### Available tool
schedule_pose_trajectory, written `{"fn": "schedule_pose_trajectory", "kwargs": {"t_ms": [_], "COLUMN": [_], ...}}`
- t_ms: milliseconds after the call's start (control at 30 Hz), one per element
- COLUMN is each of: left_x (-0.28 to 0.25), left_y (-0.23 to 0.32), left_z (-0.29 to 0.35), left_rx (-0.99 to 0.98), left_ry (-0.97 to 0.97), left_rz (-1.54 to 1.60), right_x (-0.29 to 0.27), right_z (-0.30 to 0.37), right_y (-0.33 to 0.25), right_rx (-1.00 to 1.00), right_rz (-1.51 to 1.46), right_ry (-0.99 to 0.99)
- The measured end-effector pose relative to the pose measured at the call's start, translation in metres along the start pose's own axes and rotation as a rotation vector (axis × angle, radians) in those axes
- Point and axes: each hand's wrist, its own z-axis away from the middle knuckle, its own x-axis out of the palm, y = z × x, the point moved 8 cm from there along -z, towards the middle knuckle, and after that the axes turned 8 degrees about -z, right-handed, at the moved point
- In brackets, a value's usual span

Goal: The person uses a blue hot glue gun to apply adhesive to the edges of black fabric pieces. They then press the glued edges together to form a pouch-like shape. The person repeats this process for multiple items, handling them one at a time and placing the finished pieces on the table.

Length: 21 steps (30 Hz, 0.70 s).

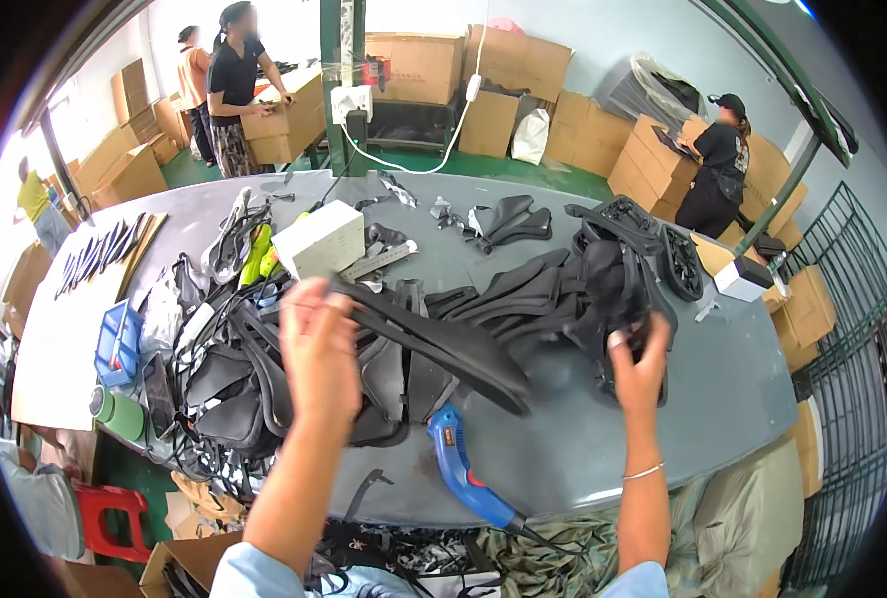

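Blue handheld tool (452,456) lies on grey table (573,448). Left hand (321,349), left of tool — fingers closed on end of long black pad (448,344), beyond tool. Right hand (639,367), right of tool — half curled at black bundle (611,274); grip unclear.

The left sleeve (254,573) and right sleeve (638,581) are pale blue, ending low in view and leaving both forearms (299,478) bare; a thin, light-coloured bracelet (645,471) rings the right wrist (644,448).
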Motion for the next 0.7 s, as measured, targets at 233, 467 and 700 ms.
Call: {"fn": "schedule_pose_trajectory", "kwargs": {"t_ms": [233, 467, 700], "left_x": [-0.020, -0.036, -0.078], "left_y": [0.110, 0.003, -0.009], "left_z": [0.025, 0.054, 0.097], "left_rx": [0.769, 0.864, 0.789], "left_ry": [-0.054, -0.735, -0.691], "left_rz": [-0.547, -1.452, -1.626], "right_x": [-0.001, 0.129, 0.214], "right_z": [-0.001, 0.018, 0.017], "right_y": [-0.041, -0.101, -0.175], "right_rx": [0.163, -0.064, -0.575], "right_rz": [-0.618, -0.225, 0.012], "right_ry": [0.379, -0.178, -0.293]}}
